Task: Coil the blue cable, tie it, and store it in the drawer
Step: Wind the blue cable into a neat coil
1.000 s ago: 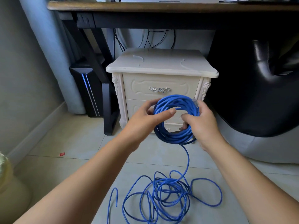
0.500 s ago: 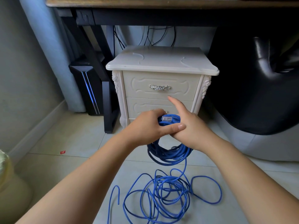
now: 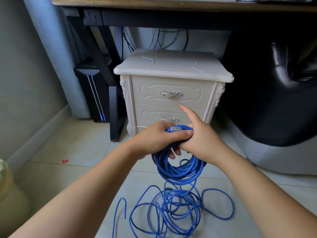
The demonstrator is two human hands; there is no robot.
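A blue cable coil [image 3: 178,170] hangs from both my hands in front of a cream nightstand [image 3: 171,66]. My left hand [image 3: 157,140] grips the top of the coil, its thumb laid across the strands just below the clear plug [image 3: 175,129]. My right hand [image 3: 200,140] holds the coil from the right, thumb pointing up, fingers curled under the strands. The rest of the cable [image 3: 171,210] lies in loose loops on the floor, joined to the coil. Both drawers are closed: the upper drawer [image 3: 171,86] and the lower drawer [image 3: 151,115], each with a silver handle.
A dark desk [image 3: 154,12] stands over the nightstand. A black computer tower [image 3: 92,93] is at the left, a black bean bag [image 3: 274,91] at the right. A pale yellow object [image 3: 10,200] sits at the left edge. The floor is tiled.
The coil has dropped from upright at chest height to hanging below my hands. My hands came together on its top, and the plug now shows above my left thumb.
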